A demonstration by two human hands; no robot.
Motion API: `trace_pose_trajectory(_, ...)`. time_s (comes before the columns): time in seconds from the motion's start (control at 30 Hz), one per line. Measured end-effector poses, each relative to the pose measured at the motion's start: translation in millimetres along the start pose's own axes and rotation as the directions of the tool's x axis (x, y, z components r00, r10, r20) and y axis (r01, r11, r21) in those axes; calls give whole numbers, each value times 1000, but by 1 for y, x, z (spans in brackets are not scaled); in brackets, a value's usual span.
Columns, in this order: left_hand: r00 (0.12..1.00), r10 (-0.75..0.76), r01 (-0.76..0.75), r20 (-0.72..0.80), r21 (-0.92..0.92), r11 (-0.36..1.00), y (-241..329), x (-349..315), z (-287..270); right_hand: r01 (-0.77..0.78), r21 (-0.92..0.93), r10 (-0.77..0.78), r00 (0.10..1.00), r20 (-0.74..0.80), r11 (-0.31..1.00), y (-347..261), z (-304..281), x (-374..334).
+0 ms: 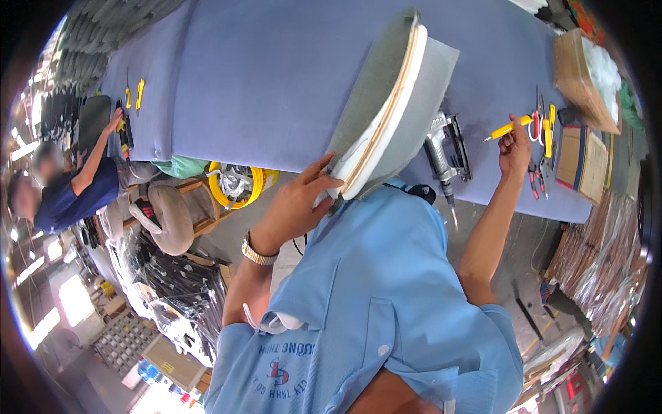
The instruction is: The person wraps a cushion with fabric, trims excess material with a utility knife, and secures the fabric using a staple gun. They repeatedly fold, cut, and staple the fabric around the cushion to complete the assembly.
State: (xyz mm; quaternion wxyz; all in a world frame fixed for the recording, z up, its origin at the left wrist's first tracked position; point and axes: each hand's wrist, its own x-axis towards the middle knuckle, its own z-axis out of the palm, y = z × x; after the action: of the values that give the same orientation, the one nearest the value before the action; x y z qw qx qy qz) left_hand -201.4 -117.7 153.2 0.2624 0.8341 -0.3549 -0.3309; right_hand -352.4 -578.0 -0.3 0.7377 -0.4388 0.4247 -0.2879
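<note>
A curved padded panel (393, 103), with a wooden core, white foam edge and grey-green fabric, stands tilted on the table against my front. My left hand (293, 207) grips its near lower end, fingers over the edge and thumb below. Off to the right, my right hand (514, 148) is closed around a yellow-handled tool (507, 130) with a short pointed metal tip; its exact kind is unclear. Between the panel and that hand lies a silver pneumatic staple gun (438, 148). Beside the right hand are red-handled scissors (535, 125) and a yellow cutter (549, 131).
Red-handled pliers (534, 181) lie near the table's (262, 83) right edge. Beyond stand a cardboard box (569, 76) of white stuffing and stacked boards (583, 162). A yellow bucket (258, 186) sits by the front edge. At left, a co-worker's hand (114, 121) touches a black tool.
</note>
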Motion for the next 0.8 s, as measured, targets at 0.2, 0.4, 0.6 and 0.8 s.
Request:
trace_pose_trajectory(0.2,992,128,-128,5,-13,992,-24,8,-19,-28,295,17,999,38,955,2,66,-123)
trace_pose_trajectory(0.4,990,140,-133,28,-167,977,-46,12,-39,-11,385,-112,949,294,923,16,146,-195)
trace_pose_trajectory(0.6,967,252,-232,48,-257,938,-64,18,-47,4,274,-92,947,307,962,22,170,-232)
trace_pose_trajectory(0.8,931,364,-349,-6,-298,888,-76,29,-39,25,408,-98,983,158,913,46,163,-252)
